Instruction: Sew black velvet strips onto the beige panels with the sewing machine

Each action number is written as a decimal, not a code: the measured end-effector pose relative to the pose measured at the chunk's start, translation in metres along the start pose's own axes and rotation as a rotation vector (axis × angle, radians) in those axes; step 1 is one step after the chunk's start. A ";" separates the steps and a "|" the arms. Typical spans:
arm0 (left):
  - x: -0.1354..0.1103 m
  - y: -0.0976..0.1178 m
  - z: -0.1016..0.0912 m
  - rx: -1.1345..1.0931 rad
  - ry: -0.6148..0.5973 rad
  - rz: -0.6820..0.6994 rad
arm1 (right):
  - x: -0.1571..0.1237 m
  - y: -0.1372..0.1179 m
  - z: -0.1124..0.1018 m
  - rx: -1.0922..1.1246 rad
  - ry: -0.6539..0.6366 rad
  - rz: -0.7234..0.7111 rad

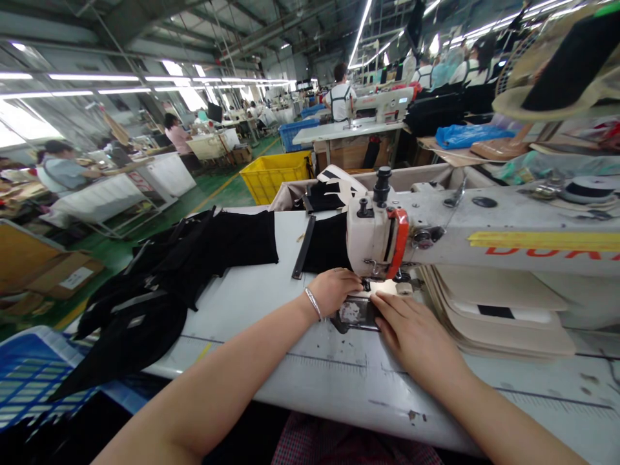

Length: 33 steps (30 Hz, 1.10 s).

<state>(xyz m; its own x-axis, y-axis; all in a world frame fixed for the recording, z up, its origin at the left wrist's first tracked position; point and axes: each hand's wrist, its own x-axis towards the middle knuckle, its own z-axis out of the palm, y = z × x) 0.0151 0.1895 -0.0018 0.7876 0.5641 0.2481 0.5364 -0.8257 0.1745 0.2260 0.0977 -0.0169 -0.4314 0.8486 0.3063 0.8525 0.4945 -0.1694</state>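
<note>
The white sewing machine [371, 242] stands before me, its presser foot over a small cream piece [385, 287]. Just left of the foot lies my left hand [335, 292], wearing a silver bracelet, fingers stretched over the edge of the work; their tips are partly hidden. My right hand [409, 321] rests to the right, palm down, with extended fingertips touching the cream piece. Neither hand wraps round anything. Behind the left hand, a black fabric piece [328, 242] with a dark strip along its edge runs beside the machine head.
Black fabric pieces [208, 245] pile along the left of the white table [329, 381]. Cream panels [504, 332] are stacked under the machine arm. A blue basket [36, 352] stands at lower left, a yellow crate [274, 173] beyond. Other people work farther back.
</note>
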 end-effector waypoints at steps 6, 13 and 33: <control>0.007 -0.005 0.002 0.042 -0.010 -0.057 | 0.010 0.003 0.002 -0.025 -0.013 0.034; 0.006 -0.004 0.003 0.042 0.016 -0.097 | 0.010 0.002 0.005 -0.009 0.012 0.051; -0.002 -0.006 0.007 -0.023 0.106 -0.039 | 0.002 0.006 0.016 -0.017 0.180 0.008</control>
<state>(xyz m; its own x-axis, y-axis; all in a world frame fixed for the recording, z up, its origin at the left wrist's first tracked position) 0.0121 0.1930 -0.0097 0.7293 0.5937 0.3401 0.5575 -0.8038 0.2075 0.2254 0.1053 -0.0327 -0.3660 0.8043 0.4680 0.8612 0.4834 -0.1573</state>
